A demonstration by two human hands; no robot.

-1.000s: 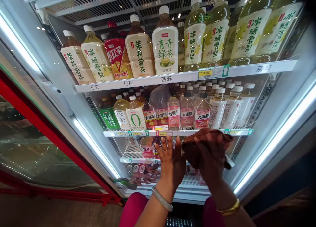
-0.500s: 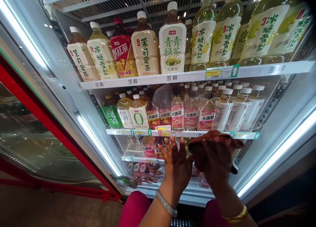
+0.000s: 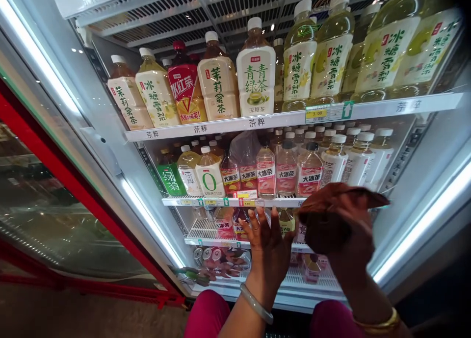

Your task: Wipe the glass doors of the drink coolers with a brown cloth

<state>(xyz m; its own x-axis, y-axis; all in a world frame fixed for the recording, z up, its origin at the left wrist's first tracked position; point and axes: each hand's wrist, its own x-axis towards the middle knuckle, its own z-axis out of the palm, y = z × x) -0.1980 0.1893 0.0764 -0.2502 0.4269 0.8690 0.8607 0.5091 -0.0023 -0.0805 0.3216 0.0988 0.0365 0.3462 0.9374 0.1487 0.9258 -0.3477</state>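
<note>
My right hand grips a brown cloth, bunched up and partly hanging from the fingers, before the right part of the middle shelf edge. Spread fingers show on my left hand, which holds nothing; its fingertips are at the front of that same edge, and I cannot tell whether they touch it. Just above them stand bottles of iced tea with pink labels. The cloth and my right hand hide part of the shelf edge and the bottles behind.
Large tea bottles line the upper shelf. Lower down are a wire shelf with more bottles and some cans. A bright light strip runs up the cooler's left side, beside a red-framed door.
My right hand and the cloth have moved to the right along the shelf edge. The left hand stays spread at nearly the same place on the shelf. The view has shifted slightly.
</note>
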